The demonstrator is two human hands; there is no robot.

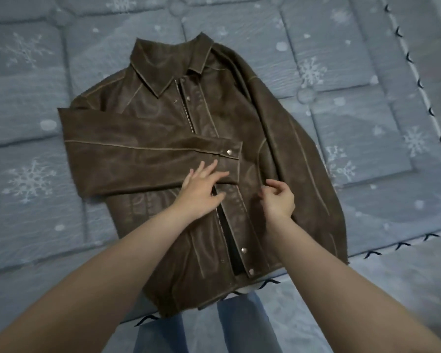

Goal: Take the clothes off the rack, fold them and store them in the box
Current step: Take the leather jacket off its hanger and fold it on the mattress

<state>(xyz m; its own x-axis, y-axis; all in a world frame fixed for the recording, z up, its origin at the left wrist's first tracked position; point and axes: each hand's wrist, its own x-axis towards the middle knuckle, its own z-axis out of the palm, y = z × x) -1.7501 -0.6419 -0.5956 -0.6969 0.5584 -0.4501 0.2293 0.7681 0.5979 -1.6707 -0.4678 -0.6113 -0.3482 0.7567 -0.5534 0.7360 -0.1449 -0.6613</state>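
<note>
Head view: I see the brown jacket (189, 159) lying face-up on the quilted bed (61, 72), one sleeve (138, 161) folded across. My left hand (204, 189) presses flat on its cuff; my right hand (278, 200) hovers loosely curled, holding nothing.

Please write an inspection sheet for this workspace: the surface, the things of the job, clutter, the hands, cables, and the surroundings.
Surface: blue-grey quilted bed cover with white snowflake print, dark stitching along its edge.
Job's things: brown distressed leather jacket lying front up, collar away from the person, zip partly open; one sleeve folded across the chest, the other sleeve lying along the side, not yet folded. No rack or box in view.
Clutter: nothing seen.
Hands: left hand flat, fingers straight, on the folded sleeve's cuff; right hand with fingers curled at the jacket front, a grip on the leather cannot be told.
Cables: nothing seen.
Surroundings: the person's blue jeans at the bed's edge.
</note>
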